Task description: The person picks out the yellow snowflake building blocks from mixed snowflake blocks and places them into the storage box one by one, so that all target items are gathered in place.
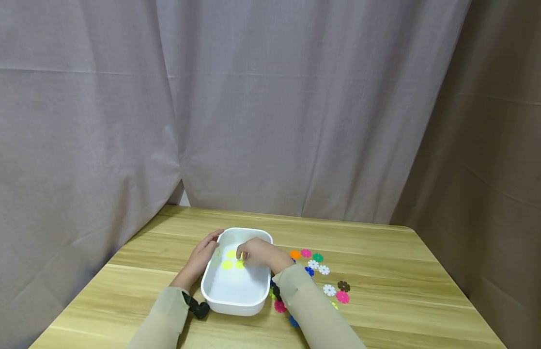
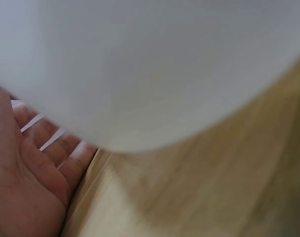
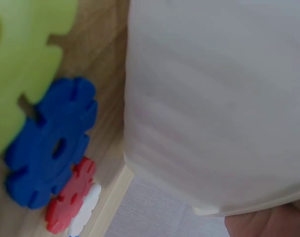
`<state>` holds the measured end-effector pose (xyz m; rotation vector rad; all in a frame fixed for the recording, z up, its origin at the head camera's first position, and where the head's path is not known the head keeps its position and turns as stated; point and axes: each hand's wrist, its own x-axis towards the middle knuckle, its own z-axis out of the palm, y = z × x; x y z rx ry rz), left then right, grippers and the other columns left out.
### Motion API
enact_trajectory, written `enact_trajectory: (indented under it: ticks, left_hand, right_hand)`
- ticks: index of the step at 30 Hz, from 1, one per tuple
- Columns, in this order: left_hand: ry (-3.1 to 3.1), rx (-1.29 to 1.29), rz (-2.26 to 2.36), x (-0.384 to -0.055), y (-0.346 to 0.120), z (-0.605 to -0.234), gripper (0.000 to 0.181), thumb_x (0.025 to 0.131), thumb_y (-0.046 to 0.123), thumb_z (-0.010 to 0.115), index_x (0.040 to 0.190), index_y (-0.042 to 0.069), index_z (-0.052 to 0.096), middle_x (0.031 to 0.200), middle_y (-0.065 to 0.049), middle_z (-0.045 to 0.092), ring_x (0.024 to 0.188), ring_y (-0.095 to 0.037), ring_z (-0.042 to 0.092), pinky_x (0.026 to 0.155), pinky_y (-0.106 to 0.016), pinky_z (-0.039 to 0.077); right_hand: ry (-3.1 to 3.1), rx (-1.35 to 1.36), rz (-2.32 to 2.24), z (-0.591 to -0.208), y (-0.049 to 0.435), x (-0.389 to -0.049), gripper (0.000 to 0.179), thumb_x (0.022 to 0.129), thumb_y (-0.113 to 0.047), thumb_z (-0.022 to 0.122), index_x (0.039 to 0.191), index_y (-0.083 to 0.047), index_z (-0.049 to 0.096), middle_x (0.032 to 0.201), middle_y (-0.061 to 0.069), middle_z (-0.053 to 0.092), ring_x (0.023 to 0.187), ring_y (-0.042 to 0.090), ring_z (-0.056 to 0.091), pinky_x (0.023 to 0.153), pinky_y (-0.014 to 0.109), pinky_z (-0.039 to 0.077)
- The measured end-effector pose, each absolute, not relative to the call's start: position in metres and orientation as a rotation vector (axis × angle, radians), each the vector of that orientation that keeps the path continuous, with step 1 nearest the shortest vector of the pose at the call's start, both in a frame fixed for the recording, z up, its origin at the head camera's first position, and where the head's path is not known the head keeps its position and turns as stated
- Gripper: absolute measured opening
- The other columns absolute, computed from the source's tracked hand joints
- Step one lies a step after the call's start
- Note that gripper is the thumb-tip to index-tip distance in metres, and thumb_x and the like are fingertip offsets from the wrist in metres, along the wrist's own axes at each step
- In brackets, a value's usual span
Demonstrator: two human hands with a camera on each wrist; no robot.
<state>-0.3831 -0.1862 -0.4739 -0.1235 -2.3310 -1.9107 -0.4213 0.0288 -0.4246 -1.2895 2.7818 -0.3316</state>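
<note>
Flat left hand is bracing an oblong white-plastic tray; right hand is placing a seemingly pinched yellow plastic disc, needing release.

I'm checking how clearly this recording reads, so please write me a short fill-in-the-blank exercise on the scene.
1. The bin is ____ in colour.
2. The discs seen inside it are ____ in colour.
3. The person's ____ hand reaches into the bin.
4. In the head view, the disc directly below the brown disc is ____.

Missing words: white; yellow; right; pink.
</note>
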Motion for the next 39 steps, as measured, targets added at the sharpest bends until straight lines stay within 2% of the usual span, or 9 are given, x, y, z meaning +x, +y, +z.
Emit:
enact_trajectory:
  ticks: [11,20,26,39]
  left_hand:
    - [-2.328,-0.152,-1.918,-0.3813,-0.1853,-0.4717,0.047,0.103,0.024,0.044,0.149,0.022,0.049,0.159,-0.007,0.038,0.146,-0.032,0.033,0.117,-0.052,0.03]
    - [-2.345,-0.139,-1.907,-0.3803,-0.1857,-0.4726,0.048,0.103,0.025,0.044,0.15,0.021,0.047,0.16,-0.008,0.036,0.147,-0.033,0.031,0.118,-0.052,0.03]
    - [-2.352,-0.122,-1.91,-0.3815,-0.1869,-0.4736,0.047,0.103,0.025,0.043,0.15,0.024,0.047,0.16,-0.006,0.035,0.147,-0.032,0.031,0.117,-0.051,0.032]
    - [-2.35,-0.128,-1.91,-0.383,-0.1873,-0.4725,0.048,0.102,0.025,0.044,0.15,0.022,0.047,0.158,-0.009,0.039,0.145,-0.033,0.035,0.116,-0.051,0.032]
  right_hand:
    - [2.773,-1.311,-0.377,-0.4225,0.0307,-0.4203,0.021,0.086,-0.006,0.074,0.105,-0.015,0.074,0.085,-0.007,0.069,0.077,0.005,0.058,0.069,0.017,0.049]
    - [2.776,-1.425,-0.487,-0.4222,0.034,-0.4168,0.012,0.094,-0.017,0.069,0.103,-0.01,0.073,0.089,-0.005,0.07,0.078,0.004,0.06,0.072,0.017,0.051]
    - [2.782,-1.425,-0.583,-0.4231,0.0365,-0.4142,0.012,0.09,-0.026,0.072,0.095,-0.015,0.072,0.083,-0.01,0.069,0.074,0.001,0.059,0.068,0.015,0.05]
    - [2.766,-1.444,-0.662,-0.4236,0.0372,-0.4132,0.026,0.082,-0.034,0.08,0.092,-0.01,0.073,0.073,-0.015,0.065,0.067,-0.002,0.059,0.062,0.012,0.049]
